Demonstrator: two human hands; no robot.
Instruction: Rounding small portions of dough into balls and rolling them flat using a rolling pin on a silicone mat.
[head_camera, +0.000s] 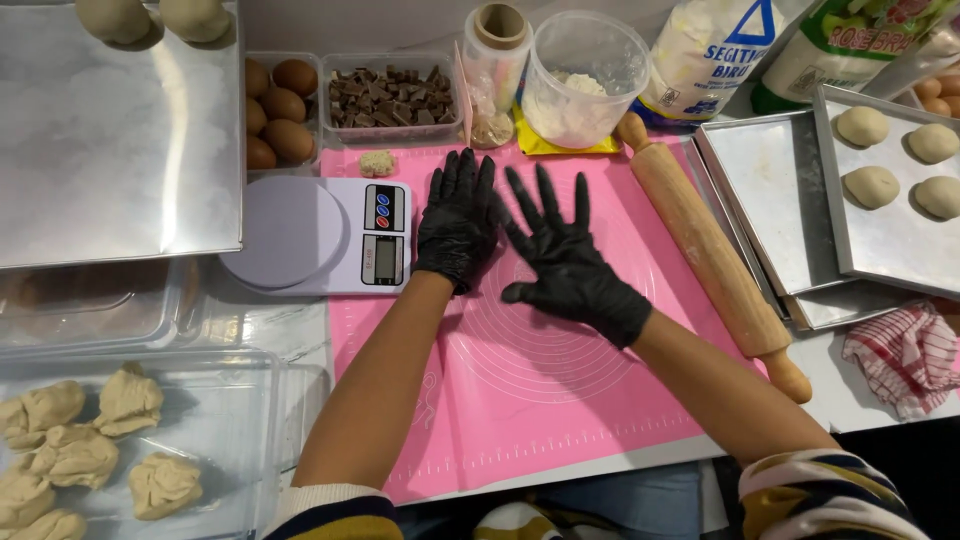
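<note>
Both hands wear black gloves and hover over the pink silicone mat (560, 400). My left hand (457, 220) has its fingers together and pointing away, close to the white kitchen scale (320, 235). My right hand (565, 255) is spread wide, fingers apart, beside the left one, their fingertips nearly touching. Neither hand holds anything. A small crumbly dough piece (377, 162) lies on the mat just beyond the scale. A wooden rolling pin (710, 250) lies diagonally to the right of my right hand.
Behind the mat stand a tub of eggs (278, 110), a tub of chocolate pieces (390, 97), a plastic-wrap roll (497, 60), a flour tub (580, 75) and flour bags. Metal trays (770, 200) at right hold dough balls (870, 185). A clear container (230, 400) at lower left holds dough lumps (125, 400). A checked cloth (905, 355) lies at right.
</note>
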